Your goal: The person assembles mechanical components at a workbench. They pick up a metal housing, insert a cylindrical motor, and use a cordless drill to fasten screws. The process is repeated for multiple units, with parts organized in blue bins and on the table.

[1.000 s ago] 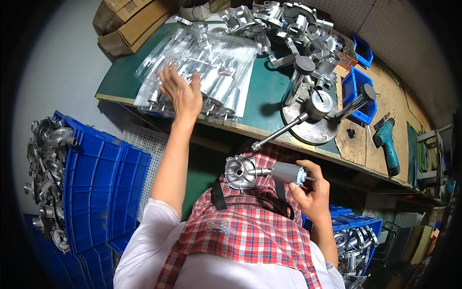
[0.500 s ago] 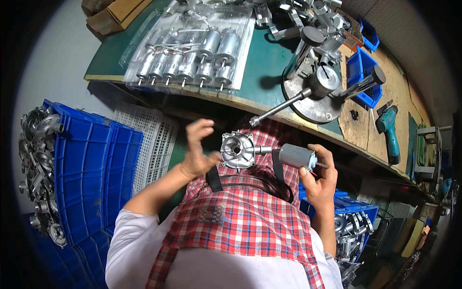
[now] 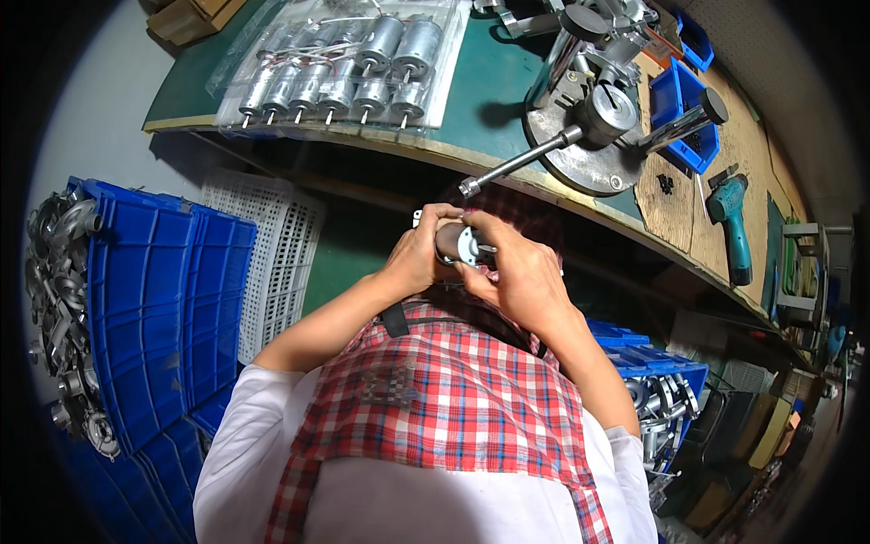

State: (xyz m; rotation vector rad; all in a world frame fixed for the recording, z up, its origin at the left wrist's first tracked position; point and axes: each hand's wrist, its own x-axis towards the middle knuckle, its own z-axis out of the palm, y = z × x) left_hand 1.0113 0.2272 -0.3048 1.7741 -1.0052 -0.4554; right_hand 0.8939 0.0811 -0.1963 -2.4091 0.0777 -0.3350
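Both hands meet over my lap around a small cylindrical electric motor. My left hand is wrapped round its body from the left. From the right, my right hand closes its fingers about the motor's end, where a pale end cap shows. The cast metal housing seen on my lap earlier is mostly covered by my hands; only a bit of pale metal shows beside the left fingers. Under the hands lies my red checked apron.
Ahead is a green workbench with silver motors in a clear plastic tray. A round metal fixture pokes its rod over the bench edge. Rightward are a blue bin and a teal power drill. Blue crates stand left.
My right hand has brought the motor left to the middle of my lap. The left hand, spread before, has come in and closed on it, covering the metal housing.
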